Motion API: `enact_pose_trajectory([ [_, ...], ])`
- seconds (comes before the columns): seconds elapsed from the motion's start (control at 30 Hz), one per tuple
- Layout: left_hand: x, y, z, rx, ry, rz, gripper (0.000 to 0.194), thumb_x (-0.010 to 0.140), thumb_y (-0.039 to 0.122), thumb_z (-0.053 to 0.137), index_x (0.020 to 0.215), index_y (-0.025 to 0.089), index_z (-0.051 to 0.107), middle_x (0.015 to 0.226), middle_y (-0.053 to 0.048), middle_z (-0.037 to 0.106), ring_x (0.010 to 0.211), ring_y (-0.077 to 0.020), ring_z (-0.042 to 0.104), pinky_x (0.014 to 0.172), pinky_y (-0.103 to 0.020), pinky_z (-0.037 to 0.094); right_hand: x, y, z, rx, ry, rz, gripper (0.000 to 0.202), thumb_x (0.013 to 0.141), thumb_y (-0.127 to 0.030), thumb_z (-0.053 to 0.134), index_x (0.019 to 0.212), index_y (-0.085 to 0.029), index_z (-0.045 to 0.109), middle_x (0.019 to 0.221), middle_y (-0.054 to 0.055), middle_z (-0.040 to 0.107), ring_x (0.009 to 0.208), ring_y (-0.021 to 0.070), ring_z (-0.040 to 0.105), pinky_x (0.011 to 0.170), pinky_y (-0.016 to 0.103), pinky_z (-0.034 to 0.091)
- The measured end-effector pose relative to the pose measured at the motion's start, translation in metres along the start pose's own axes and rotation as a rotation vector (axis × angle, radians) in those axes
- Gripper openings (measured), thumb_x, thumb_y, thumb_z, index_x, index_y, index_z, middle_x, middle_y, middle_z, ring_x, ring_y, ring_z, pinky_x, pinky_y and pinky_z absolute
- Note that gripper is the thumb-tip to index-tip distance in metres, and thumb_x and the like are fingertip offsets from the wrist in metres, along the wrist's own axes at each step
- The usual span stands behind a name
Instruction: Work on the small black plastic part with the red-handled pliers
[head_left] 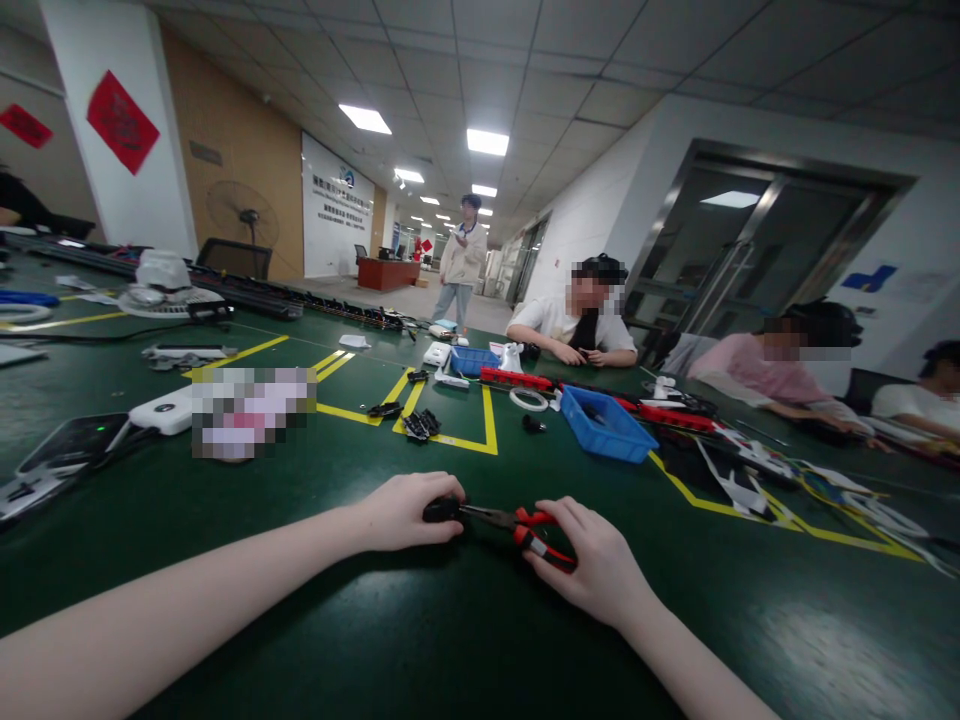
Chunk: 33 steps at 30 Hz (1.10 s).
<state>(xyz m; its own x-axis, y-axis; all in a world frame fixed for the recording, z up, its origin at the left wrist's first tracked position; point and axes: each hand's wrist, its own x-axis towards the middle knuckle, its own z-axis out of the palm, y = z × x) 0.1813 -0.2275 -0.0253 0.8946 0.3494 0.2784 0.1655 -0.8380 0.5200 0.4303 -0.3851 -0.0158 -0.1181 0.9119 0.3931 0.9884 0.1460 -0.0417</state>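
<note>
Right hand (592, 560) holds the pliers (523, 533) by the spread handles, with several fingers hidden behind the grips. Left hand (416, 512) is closed on a rounded black part (441, 509), covering much of its outline. The pliers lie level above the near portion of the green surface (360, 640), midway between its left and right sides; the near edge is below the frame. The handles are red and black with a smooth, moulded look; the jaws are slim, tapered, dark metal. Their tips reach the black part, but whether they clamp it cannot be told.

Beyond the hands, toward the far edge, a cluster of black pieces (421, 425) sits inside an outline of flat yellow tape (491, 425); individual shapes are hard to separate. To its right stands a rectangular blue plastic tray (616, 440), contents dark and indistinct. To its left, a flat item (251, 420) is obscured by pixelation beside a glossy white block (160, 411). A co-worker (574, 315) sits at the far edge, partly masked.
</note>
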Motion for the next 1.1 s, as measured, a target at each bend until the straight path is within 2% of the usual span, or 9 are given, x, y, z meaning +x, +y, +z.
enact_pose_trajectory([
  [0.1, 0.0001, 0.0003, -0.0001, 0.009, 0.007, 0.0, 0.029, 0.083, 0.039, 0.061, 0.107, 0.023, 0.057, 0.105, -0.002, 0.064, 0.09, -0.0179, 0.061, 0.075, -0.026, 0.045, 0.0, 0.0001, 0.0004, -0.024, 0.003, -0.001, 0.044, 0.081, -0.046, 0.059, 0.115, -0.019, 0.055, 0.104, 0.01, 0.063, 0.09, 0.022, 0.062, 0.076, 0.035, 0.052],
  [0.5, -0.0003, -0.0023, 0.0027, 0.03, 0.025, 0.004, 0.027, 0.084, 0.04, 0.06, 0.106, 0.024, 0.056, 0.104, -0.001, 0.063, 0.09, -0.0182, 0.062, 0.074, -0.027, 0.045, -0.0008, 0.0074, 0.0051, -0.133, 0.165, -0.083, 0.045, 0.08, -0.044, 0.06, 0.114, -0.015, 0.056, 0.104, 0.012, 0.064, 0.09, 0.0234, 0.062, 0.076, 0.036, 0.051],
  [0.93, -0.0013, -0.0012, 0.002, 0.074, 0.021, 0.005, 0.03, 0.084, 0.04, 0.06, 0.11, 0.026, 0.053, 0.108, -0.001, 0.06, 0.091, -0.0185, 0.062, 0.078, -0.028, 0.046, -0.0006, 0.0041, 0.0033, -0.15, 0.131, -0.082, 0.045, 0.08, -0.045, 0.059, 0.115, -0.015, 0.058, 0.1, 0.011, 0.065, 0.083, 0.021, 0.063, 0.071, 0.033, 0.05],
  [1.1, -0.0006, -0.0008, 0.0032, 0.131, -0.004, 0.009, 0.041, 0.08, 0.046, 0.064, 0.112, 0.025, 0.05, 0.11, -0.002, 0.061, 0.089, -0.0201, 0.063, 0.072, -0.027, 0.046, -0.0022, 0.0056, 0.0049, -0.183, 0.115, -0.093, 0.047, 0.081, -0.048, 0.058, 0.116, -0.015, 0.058, 0.099, 0.011, 0.065, 0.083, 0.0207, 0.063, 0.07, 0.032, 0.048],
])
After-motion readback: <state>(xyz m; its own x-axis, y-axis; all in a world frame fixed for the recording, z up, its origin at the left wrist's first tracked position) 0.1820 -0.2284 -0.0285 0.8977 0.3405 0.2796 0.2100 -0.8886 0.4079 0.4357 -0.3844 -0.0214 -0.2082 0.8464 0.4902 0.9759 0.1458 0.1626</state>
